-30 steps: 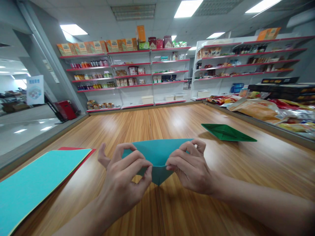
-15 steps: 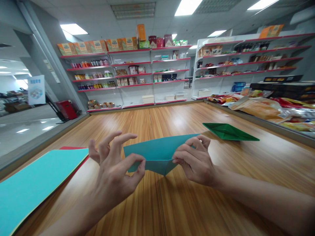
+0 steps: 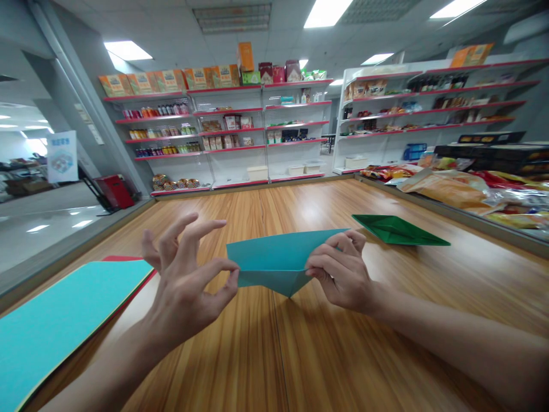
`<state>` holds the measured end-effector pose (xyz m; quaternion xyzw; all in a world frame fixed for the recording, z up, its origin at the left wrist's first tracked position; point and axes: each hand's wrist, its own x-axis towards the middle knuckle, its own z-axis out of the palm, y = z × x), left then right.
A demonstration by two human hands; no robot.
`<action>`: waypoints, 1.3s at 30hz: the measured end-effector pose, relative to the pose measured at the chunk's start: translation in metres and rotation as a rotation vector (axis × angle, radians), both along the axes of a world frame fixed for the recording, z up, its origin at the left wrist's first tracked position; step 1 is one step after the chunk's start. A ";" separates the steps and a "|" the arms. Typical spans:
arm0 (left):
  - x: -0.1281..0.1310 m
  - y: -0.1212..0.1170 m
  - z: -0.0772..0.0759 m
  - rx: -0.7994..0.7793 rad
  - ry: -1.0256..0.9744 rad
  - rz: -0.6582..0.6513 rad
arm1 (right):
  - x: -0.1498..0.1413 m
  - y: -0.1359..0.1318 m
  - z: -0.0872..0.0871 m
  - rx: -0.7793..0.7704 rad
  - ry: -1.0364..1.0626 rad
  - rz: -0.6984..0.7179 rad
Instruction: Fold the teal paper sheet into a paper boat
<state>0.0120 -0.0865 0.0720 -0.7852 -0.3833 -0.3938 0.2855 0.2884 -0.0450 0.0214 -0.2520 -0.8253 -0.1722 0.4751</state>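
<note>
The blue paper [image 3: 274,252] is held up btwn both hands in the centre of the scene, over the near half of the worktop [image 3: 244,360]. It's folded: a taller panel at the far side, a lower flap at the near side, w/ a point hanging down right of middle. Can't tell if that tip touches the worktop.

To do this step well, prob. best to pull the flap's edge evenly L to R, no hard tugging, so the crease runs straight & the paper doesn't tear at the point. Matching the height of both ends should help too, as the far panel's top edge tilts up to the right.

L hand [image 3: 189,292]: thumb & index pinch the flap's left end, narrow; the other fingers fan wide, raised clear of the paper. Forearm comes in from near left. R hand [image 3: 343,280]: fingers curl round the paper's right end, thumb under; forearm enters from near right, lower at the elbow side.

Nearby: blue sheet [image 3: 64,309] at left w/ a red sheet [image 3: 128,258] peeking out; green folded paper [image 3: 398,230] at far right.
</note>
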 end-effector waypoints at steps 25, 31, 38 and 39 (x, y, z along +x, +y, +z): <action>0.054 -0.026 -0.016 -0.154 -0.122 -0.111 | -0.030 -0.033 0.002 0.019 -0.074 -0.035; 0.054 -0.025 -0.015 -0.084 -0.063 -0.107 | -0.027 -0.035 0.004 0.056 -0.096 -0.025; 0.048 -0.022 -0.012 -0.089 -0.005 -0.102 | -0.026 -0.030 0.001 0.000 -0.073 0.008; 0.047 -0.022 -0.012 -0.087 0.002 -0.098 | -0.025 -0.029 0.001 -0.001 -0.072 0.011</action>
